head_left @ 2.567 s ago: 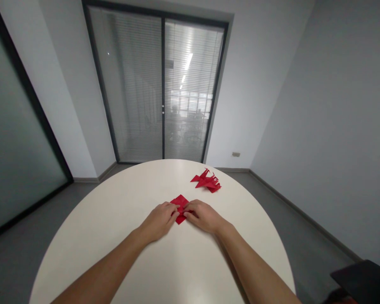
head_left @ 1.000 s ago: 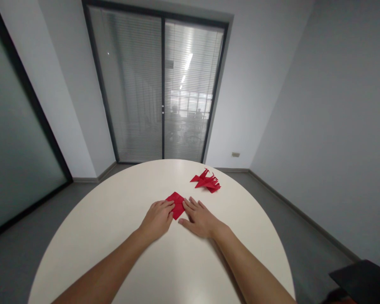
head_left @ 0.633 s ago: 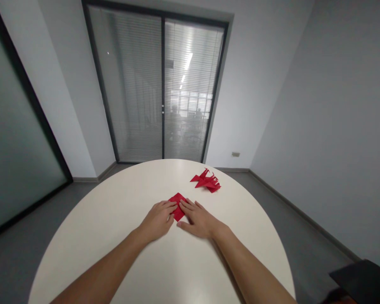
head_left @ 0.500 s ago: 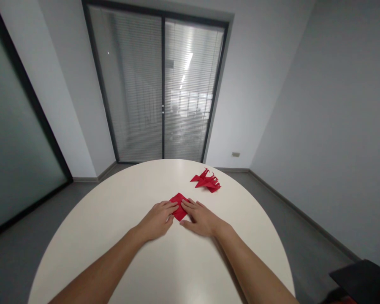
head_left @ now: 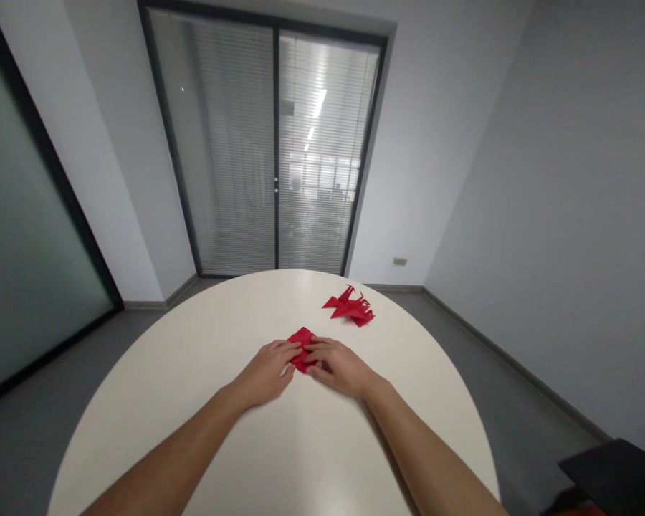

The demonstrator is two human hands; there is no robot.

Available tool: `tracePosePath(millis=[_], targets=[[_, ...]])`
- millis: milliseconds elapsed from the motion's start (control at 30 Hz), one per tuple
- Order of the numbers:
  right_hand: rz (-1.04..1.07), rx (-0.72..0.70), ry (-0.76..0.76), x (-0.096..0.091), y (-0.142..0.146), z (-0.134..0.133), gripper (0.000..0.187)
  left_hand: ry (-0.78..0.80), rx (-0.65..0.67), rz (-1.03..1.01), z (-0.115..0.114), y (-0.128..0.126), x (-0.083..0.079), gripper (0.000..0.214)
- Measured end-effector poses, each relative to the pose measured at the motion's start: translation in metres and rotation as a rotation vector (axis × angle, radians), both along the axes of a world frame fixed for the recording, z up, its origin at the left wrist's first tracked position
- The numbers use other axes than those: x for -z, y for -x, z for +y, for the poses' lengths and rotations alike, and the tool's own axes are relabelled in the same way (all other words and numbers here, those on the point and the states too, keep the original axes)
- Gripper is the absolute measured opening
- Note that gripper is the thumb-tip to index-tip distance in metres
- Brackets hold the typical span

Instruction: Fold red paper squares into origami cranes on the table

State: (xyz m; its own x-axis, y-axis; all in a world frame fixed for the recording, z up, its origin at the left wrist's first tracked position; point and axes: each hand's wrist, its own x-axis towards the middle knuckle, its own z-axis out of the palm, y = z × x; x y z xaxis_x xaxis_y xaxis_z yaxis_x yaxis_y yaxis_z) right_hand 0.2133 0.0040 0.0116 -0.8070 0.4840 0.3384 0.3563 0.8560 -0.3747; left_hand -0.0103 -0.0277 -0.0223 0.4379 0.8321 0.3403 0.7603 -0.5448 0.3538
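Watching remotely, I see the left hand (head_left: 267, 369) and right hand (head_left: 340, 367) touching red paper (head_left: 302, 335) on the tabletop (head_left: 279, 459), fingers (head_left: 321, 346) slightly bent; I can't tell whether they grip it.

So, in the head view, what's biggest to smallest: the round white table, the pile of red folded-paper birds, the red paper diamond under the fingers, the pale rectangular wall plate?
1. Round white table
2. Red folded-paper birds and red paper diamond: unsure, the diamond is partly covered
3. Pale rectangular wall plate
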Motion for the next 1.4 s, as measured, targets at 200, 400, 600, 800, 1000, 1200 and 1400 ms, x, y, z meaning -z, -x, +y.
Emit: tracePosePath(millis=[200, 400, 600, 800, 1000, 1200, 1400], targets=[[0.013, 0.115, 0.045, 0.007, 0.000, 0.001, 0.025, -0.001, -0.011, -0.001, -0.003, -0.001, -0.003, 0.042], [0.039, 0.200, 0.066, 0.011, -0.002, 0.004, 0.027, -0.032, -0.021, -0.007, -0.002, -0.003, -0.006, 0.039], [0.021, 0.198, 0.092, 0.011, -0.004, 0.003, 0.025, -0.040, -0.037, 0.009, 0.001, -0.001, 0.000, 0.037], [0.032, 0.232, 0.116, 0.007, -0.007, 0.003, 0.026, -0.008, -0.003, -0.035, -0.004, -0.003, -0.004, 0.033], [0.078, 0.220, 0.222, 0.008, -0.009, 0.005, 0.030, 0.029, 0.036, -0.060, -0.007, -0.007, -0.010, 0.033], [0.108, 0.241, 0.345, 0.012, -0.009, 0.007, 0.031, 0.019, 0.020, -0.037, -0.005, -0.006, -0.003, 0.038], [0.067, 0.216, 0.347, 0.014, -0.011, 0.007, 0.028, -0.037, 0.002, -0.030, -0.004, -0.005, 0.000, 0.035]])
